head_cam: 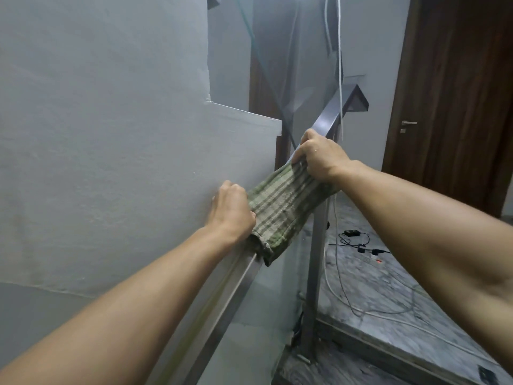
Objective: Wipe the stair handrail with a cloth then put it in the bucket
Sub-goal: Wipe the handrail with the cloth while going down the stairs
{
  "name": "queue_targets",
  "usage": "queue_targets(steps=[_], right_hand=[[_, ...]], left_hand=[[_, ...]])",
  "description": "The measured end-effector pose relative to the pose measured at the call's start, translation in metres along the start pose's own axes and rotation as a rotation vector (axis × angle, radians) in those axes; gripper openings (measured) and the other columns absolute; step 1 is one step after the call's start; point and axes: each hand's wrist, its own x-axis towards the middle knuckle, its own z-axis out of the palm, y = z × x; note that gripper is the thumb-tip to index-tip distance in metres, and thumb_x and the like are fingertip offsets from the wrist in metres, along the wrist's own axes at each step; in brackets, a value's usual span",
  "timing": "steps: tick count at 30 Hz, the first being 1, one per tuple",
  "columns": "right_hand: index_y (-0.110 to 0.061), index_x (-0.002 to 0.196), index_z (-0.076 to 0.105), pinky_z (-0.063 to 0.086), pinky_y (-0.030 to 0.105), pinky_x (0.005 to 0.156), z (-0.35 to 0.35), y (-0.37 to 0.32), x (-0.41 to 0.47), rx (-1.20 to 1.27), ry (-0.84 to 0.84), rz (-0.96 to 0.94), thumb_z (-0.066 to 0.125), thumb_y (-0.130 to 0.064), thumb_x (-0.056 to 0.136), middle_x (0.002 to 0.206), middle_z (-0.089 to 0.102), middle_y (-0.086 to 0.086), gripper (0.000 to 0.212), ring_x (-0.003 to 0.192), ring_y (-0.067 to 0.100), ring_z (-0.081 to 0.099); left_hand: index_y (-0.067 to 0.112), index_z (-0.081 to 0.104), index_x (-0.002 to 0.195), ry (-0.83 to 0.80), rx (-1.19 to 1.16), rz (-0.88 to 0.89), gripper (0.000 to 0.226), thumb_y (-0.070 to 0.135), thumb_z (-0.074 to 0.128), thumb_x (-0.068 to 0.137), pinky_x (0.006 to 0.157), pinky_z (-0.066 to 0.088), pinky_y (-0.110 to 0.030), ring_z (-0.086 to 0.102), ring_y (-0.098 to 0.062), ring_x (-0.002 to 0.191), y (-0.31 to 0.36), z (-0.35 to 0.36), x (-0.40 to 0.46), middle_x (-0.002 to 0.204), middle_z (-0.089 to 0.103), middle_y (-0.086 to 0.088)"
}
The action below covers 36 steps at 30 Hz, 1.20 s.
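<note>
We have the green striped cloth (280,209) draped over the steel handrail (230,284), our left hand (233,209) clenched on its lower end and our right hand (319,157) on the upper, keeping it taut against the metal. No bucket shows.

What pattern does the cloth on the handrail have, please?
The cloth has green and beige stripes, seen in the head view.

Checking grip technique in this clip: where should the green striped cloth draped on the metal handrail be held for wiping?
Probably at its two ends, from above: the green striped cloth wraps over the metal handrail, left hand gripping the lower end, right hand the upper.
</note>
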Motion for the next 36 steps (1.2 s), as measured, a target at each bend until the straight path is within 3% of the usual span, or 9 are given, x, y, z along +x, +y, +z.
queue_targets(steps=[4, 8, 11, 13, 16, 19, 23, 30, 36], right_hand=[[-0.024, 0.093, 0.075, 0.047, 0.047, 0.088, 0.018, 0.000, 0.017, -0.052, -0.047, -0.049, 0.062, -0.004, 0.083, 0.109, 0.051, 0.008, 0.026, 0.097, 0.036, 0.055], [-0.025, 0.091, 0.076, 0.033, 0.046, 0.096, 0.034, 0.006, 0.023, -0.219, 0.077, -0.149, 0.062, -0.007, 0.082, 0.125, 0.049, 0.011, 0.024, 0.118, 0.034, 0.040], [-0.017, 0.085, 0.076, 0.044, 0.045, 0.083, 0.041, 0.015, 0.024, -0.190, 0.130, -0.190, 0.067, -0.003, 0.078, 0.107, 0.056, 0.016, 0.018, 0.099, 0.038, 0.050], [-0.013, 0.096, 0.075, 0.049, 0.044, 0.082, 0.043, 0.016, 0.021, -0.148, 0.061, -0.190, 0.058, -0.003, 0.084, 0.104, 0.060, 0.016, 0.023, 0.095, 0.037, 0.055], [-0.009, 0.119, 0.065, 0.042, 0.042, 0.102, 0.047, 0.022, 0.013, -0.106, -0.001, -0.224, 0.046, -0.002, 0.086, 0.129, 0.060, 0.013, 0.039, 0.118, 0.033, 0.054], [-0.013, 0.143, 0.037, 0.019, 0.037, 0.119, 0.045, 0.031, 0.003, -0.024, -0.187, -0.187, 0.034, -0.022, 0.092, 0.155, 0.031, 0.004, 0.052, 0.144, 0.018, 0.023], [-0.016, 0.151, 0.002, -0.003, 0.033, 0.120, 0.038, 0.043, 0.001, -0.223, -0.396, -0.277, 0.033, -0.041, 0.087, 0.161, -0.002, 0.005, 0.075, 0.148, 0.015, -0.006], [-0.016, 0.151, -0.002, -0.013, 0.034, 0.116, 0.041, 0.042, 0.001, -0.400, -0.340, -0.441, 0.040, -0.049, 0.094, 0.161, -0.004, 0.004, 0.078, 0.147, 0.015, -0.009], [-0.010, 0.150, -0.001, -0.003, 0.030, 0.119, 0.044, 0.027, -0.013, -0.376, -0.326, -0.497, 0.040, -0.046, 0.095, 0.160, 0.001, 0.013, 0.078, 0.148, 0.021, -0.003]], left_hand=[[0.007, 0.061, 0.074, -0.073, 0.023, -0.018, 0.016, 0.017, 0.071, 0.080, 0.088, 0.049, -0.038, 0.058, -0.036, 0.103, -0.001, 0.011, 0.000, 0.112, 0.054, -0.014], [0.007, 0.064, 0.093, -0.123, 0.149, -0.001, 0.019, 0.019, 0.065, 0.079, 0.096, 0.046, -0.042, 0.049, -0.033, 0.112, 0.005, 0.014, 0.001, 0.116, 0.049, -0.013], [0.011, 0.057, 0.108, -0.130, 0.105, 0.156, 0.031, 0.016, 0.057, 0.078, 0.101, 0.041, -0.042, 0.041, -0.030, 0.118, 0.013, 0.022, 0.007, 0.122, 0.044, -0.011], [0.008, 0.042, 0.132, -0.197, -0.036, 0.248, 0.051, 0.017, 0.049, 0.082, 0.115, 0.026, -0.044, 0.029, -0.031, 0.135, 0.016, 0.033, 0.011, 0.143, 0.034, -0.014], [0.005, 0.004, 0.150, -0.308, -0.005, 0.270, 0.066, 0.023, 0.036, 0.094, 0.122, 0.001, -0.045, -0.003, -0.027, 0.149, 0.015, 0.053, 0.014, 0.161, -0.001, -0.015], [0.003, -0.010, 0.149, -0.293, 0.141, 0.279, 0.071, 0.028, 0.031, 0.097, 0.121, -0.003, -0.047, -0.013, -0.027, 0.148, 0.008, 0.071, 0.013, 0.160, -0.013, -0.015], [0.004, -0.013, 0.148, -0.269, 0.132, 0.262, 0.071, 0.029, 0.031, 0.098, 0.122, -0.004, -0.045, -0.016, -0.027, 0.148, 0.007, 0.073, 0.011, 0.160, -0.017, -0.015], [0.002, -0.013, 0.148, -0.232, 0.172, 0.236, 0.072, 0.028, 0.033, 0.099, 0.123, -0.002, -0.042, -0.015, -0.028, 0.148, 0.002, 0.073, -0.006, 0.159, -0.017, -0.017], [0.002, -0.015, 0.147, -0.229, 0.206, 0.198, 0.074, 0.026, 0.037, 0.099, 0.122, -0.004, -0.039, -0.016, -0.028, 0.148, -0.005, 0.067, -0.030, 0.158, -0.018, -0.017]])
